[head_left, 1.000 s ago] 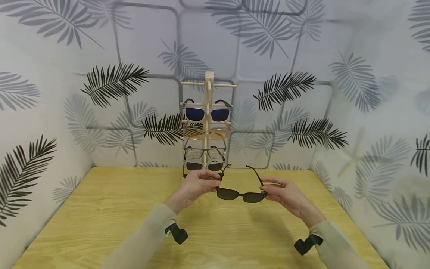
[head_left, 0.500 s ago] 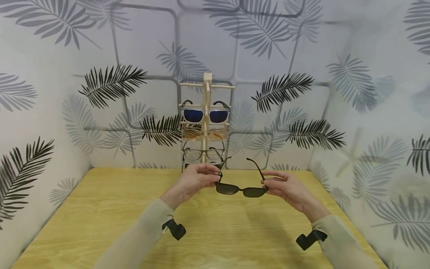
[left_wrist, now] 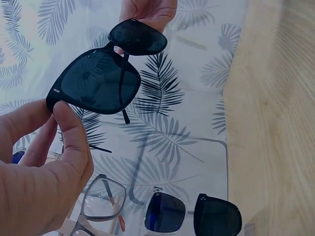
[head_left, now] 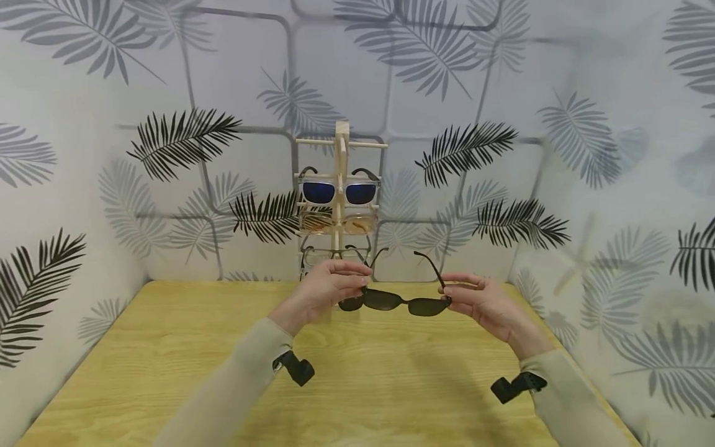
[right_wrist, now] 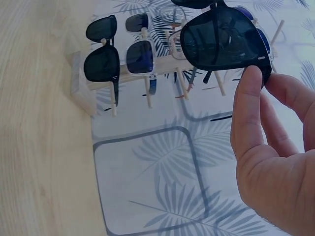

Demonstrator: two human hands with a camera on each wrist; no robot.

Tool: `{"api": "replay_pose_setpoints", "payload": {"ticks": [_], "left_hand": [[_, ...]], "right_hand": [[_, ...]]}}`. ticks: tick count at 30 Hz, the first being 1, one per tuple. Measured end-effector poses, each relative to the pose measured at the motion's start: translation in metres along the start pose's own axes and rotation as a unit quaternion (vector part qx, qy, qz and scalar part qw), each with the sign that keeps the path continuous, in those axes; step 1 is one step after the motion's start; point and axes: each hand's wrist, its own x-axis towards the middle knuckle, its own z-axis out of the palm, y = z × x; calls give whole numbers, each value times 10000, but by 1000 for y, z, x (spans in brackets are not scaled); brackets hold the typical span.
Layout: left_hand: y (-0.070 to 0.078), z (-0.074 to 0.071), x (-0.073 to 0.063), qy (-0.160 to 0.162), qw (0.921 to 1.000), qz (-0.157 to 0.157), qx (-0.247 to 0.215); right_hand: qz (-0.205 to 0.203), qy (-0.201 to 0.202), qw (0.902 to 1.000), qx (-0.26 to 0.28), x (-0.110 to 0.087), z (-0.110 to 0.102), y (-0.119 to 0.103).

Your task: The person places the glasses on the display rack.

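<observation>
Black-framed sunglasses (head_left: 382, 300) with dark lenses are held up over the table, temples unfolded and pointing away toward the rack. My left hand (head_left: 324, 288) pinches one end of the frame between thumb and fingers. At the other end, my right hand (head_left: 485, 304) pinches the corner near the hinge. Both wrist views show these sunglasses (left_wrist: 98, 81) gripped at the frame's outer corners. Just behind the left hand stands a wooden display rack (head_left: 342, 155); that hand hides part of its lower rows.
On the rack hang blue-lens sunglasses (head_left: 319, 192), orange-tinted glasses (head_left: 360, 224), clear-lens glasses (left_wrist: 104, 199) and, lowest, dark sunglasses (right_wrist: 101, 64). Wooden dowels (head_left: 368, 146) stick out sideways. The wood-grain table (head_left: 357, 385) meets a leaf-patterned backdrop (head_left: 184, 248).
Both hands have raised the sunglasses and brought them up toward the rack's middle rows in the head view. The left hand now covers more of the lower rack. The grip is unchanged.
</observation>
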Motion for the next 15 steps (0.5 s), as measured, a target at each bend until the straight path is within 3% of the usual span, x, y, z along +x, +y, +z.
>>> {"api": "replay_pose_setpoints", "payload": {"ticks": [15], "left_hand": [[33, 6, 5, -138, 9999, 73, 9]], "right_hand": [[-229, -15, 9992, 317, 0, -1, -33]]}}
